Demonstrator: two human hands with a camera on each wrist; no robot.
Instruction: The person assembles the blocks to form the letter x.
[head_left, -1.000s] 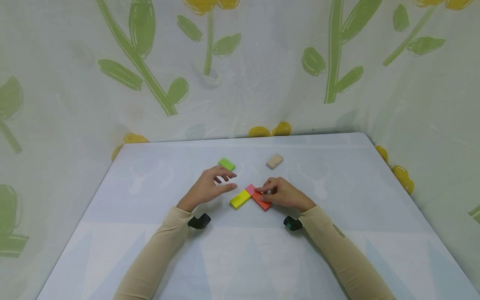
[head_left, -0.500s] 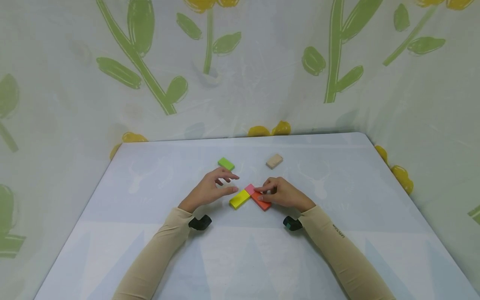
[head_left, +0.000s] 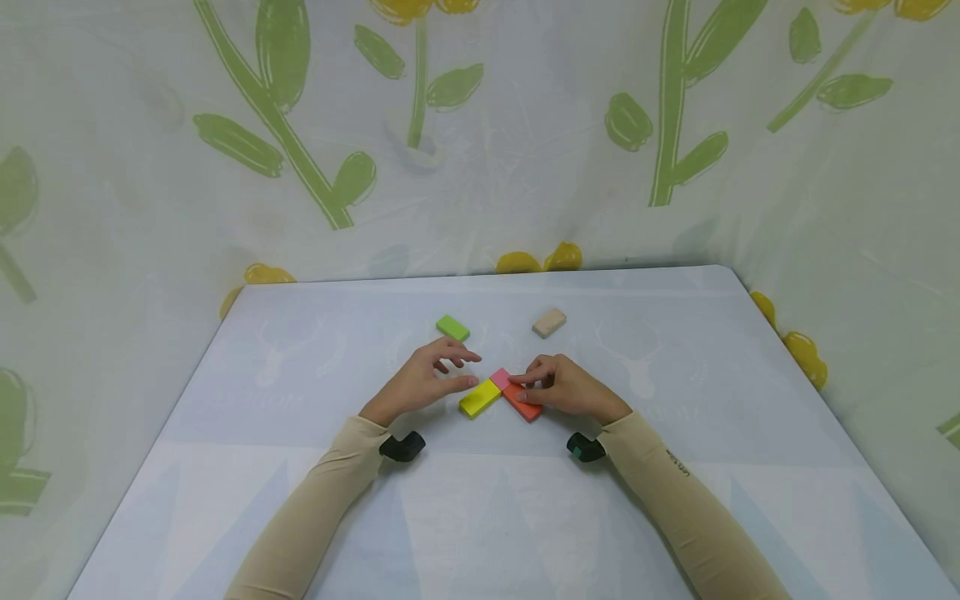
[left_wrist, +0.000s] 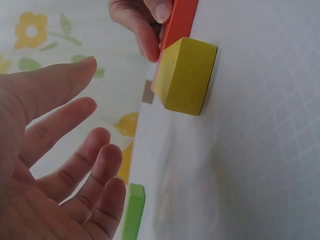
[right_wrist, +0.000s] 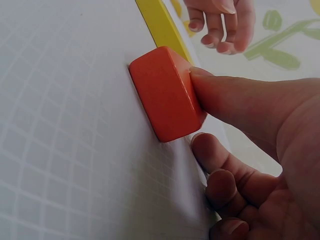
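Note:
Three blocks form a bent shape lying on the table: a yellow block (head_left: 480, 400), a small pink block (head_left: 500, 379) at the corner, and an orange-red block (head_left: 522, 404). My right hand (head_left: 566, 386) holds the orange-red block; its thumb (right_wrist: 235, 100) lies on the upper face and the index fingertip is at the end near the pink block. The other fingers of that hand curl beside it. My left hand (head_left: 420, 377) hovers left of the yellow block (left_wrist: 190, 77), holding nothing, its fingers loosely bent and the thumb apart from them.
A light green block (head_left: 453, 327) lies just beyond my left hand. Farther right is a plain wooden block (head_left: 549, 322). Behind the table's back edge hangs a flower-patterned curtain (head_left: 540, 167). Each wrist carries a small black camera (head_left: 402, 447).
My left hand has shifted slightly right and toward me, uncovering a little more of the green block. The right hand and the blocks stay where they were.

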